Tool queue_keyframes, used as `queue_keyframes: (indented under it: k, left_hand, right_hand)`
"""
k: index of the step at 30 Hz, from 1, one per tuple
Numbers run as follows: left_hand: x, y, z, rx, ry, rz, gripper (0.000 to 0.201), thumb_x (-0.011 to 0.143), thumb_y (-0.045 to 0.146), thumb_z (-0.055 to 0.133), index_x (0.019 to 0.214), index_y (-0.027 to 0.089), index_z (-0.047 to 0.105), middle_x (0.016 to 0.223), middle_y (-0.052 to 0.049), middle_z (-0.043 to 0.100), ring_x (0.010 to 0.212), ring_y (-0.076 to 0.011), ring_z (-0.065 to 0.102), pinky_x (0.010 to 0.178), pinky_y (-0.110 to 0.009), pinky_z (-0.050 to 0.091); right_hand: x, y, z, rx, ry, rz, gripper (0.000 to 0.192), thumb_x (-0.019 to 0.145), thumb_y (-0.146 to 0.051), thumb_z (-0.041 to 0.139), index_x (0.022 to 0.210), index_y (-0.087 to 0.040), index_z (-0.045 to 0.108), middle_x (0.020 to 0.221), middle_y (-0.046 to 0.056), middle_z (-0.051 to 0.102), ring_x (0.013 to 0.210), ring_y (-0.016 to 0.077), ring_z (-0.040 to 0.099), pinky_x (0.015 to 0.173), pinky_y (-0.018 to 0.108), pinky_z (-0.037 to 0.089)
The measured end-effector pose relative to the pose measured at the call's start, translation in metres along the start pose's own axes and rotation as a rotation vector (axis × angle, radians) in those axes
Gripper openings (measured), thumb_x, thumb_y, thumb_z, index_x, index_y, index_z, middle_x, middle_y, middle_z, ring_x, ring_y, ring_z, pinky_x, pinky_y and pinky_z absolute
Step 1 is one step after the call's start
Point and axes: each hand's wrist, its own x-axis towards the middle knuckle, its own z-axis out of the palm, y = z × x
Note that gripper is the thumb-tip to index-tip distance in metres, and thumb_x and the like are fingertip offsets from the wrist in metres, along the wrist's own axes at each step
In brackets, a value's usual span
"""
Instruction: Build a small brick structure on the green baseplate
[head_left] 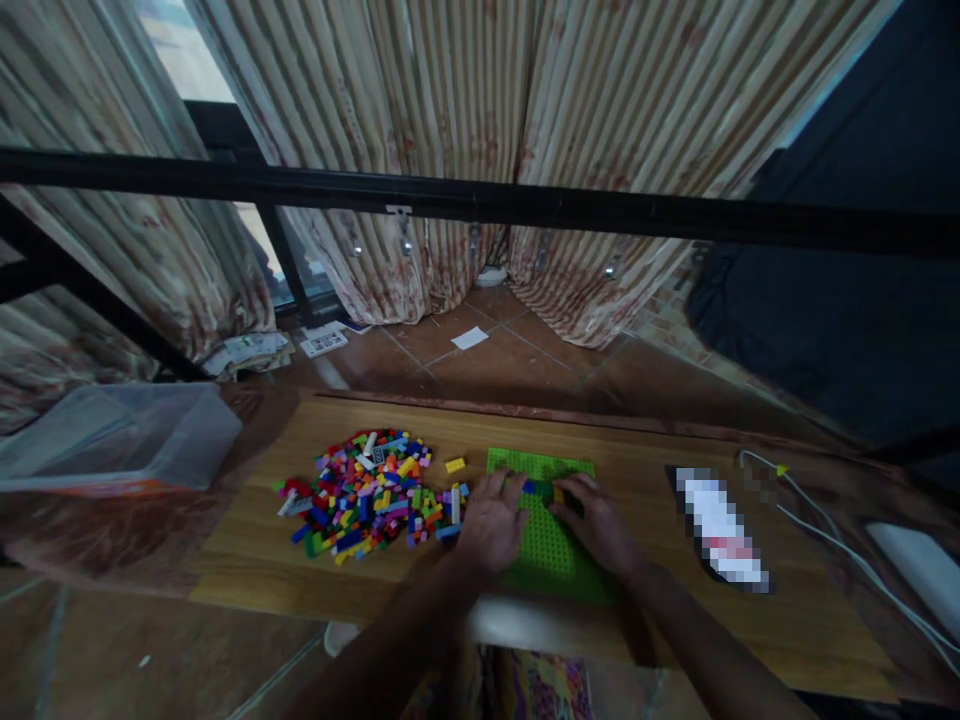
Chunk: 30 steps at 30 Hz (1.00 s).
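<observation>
Wooden tabletop (225, 540) under a green baseplate (551, 560), loose bricks (360, 490) heaped just left (one yellow brick (455, 465) apart). Left hand (491, 520) flat on the plate's left edge, fingers spread, holding nothing. Right hand (596, 520) pinching small blue bricks (538, 488) seated near the plate's middle

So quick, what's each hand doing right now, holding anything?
Left hand: resting on the green baseplate, fingers at the blue brick; grip cannot be told.
Right hand: on the baseplate too, fingers curled beside that brick; grip cannot be told.
</observation>
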Motion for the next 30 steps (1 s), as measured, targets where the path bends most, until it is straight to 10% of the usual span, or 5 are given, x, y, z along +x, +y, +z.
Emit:
queue_keyframes:
  k: [9,14,20,24,30]
  left_hand:
    - [-0.116,-0.021,-0.025,-0.155,0.263,-0.021,0.027,0.089,0.014,0.042,0.105,0.022,0.062,0.104,-0.009,0.065,0.097,-0.0207,0.063,0.083,-0.035,0.055]
    - [-0.13,-0.014,-0.029,-0.233,0.191,-0.054,0.032,0.084,0.009,0.042,0.104,0.022,0.064,0.102,-0.008,0.066,0.097,-0.0223,0.063,0.083,-0.038,0.054]
    - [-0.131,-0.013,-0.033,-0.263,0.11,-0.158,0.032,0.082,0.009,0.046,0.103,0.023,0.066,0.104,-0.007,0.067,0.097,-0.0238,0.063,0.086,-0.042,0.054]
    - [-0.132,-0.019,-0.026,-0.236,0.094,-0.132,0.032,0.082,0.01,0.046,0.103,0.023,0.066,0.106,-0.008,0.067,0.101,-0.0256,0.062,0.088,-0.044,0.054]
    - [-0.136,-0.02,-0.018,-0.143,0.172,-0.014,0.031,0.084,0.009,0.046,0.105,0.023,0.064,0.108,-0.008,0.067,0.101,-0.0231,0.063,0.088,-0.038,0.055]
  right_hand:
    - [0.05,-0.081,0.022,-0.135,-0.034,-0.162,0.026,0.089,-0.018,0.047,0.106,-0.024,0.065,0.103,0.006,0.064,0.099,0.0217,0.059,0.09,0.037,0.047]
    - [0.099,-0.123,0.063,-0.203,-0.303,-0.253,0.024,0.08,-0.007,0.056,0.093,-0.022,0.069,0.097,0.005,0.064,0.096,0.019,0.059,0.089,0.029,0.044]
    - [0.119,-0.122,0.071,-0.202,-0.313,-0.22,0.015,0.079,-0.011,0.059,0.084,-0.021,0.069,0.089,0.004,0.066,0.087,0.0176,0.061,0.082,0.027,0.044]
    - [0.088,-0.115,0.043,-0.102,-0.102,-0.085,0.02,0.084,-0.021,0.055,0.102,-0.021,0.065,0.095,0.005,0.068,0.083,0.0174,0.062,0.078,0.028,0.047]
    - [-0.036,-0.074,0.011,0.006,0.286,0.395,0.033,0.083,-0.041,0.056,0.109,-0.021,0.061,0.082,0.007,0.069,0.068,0.0208,0.064,0.062,0.031,0.05]
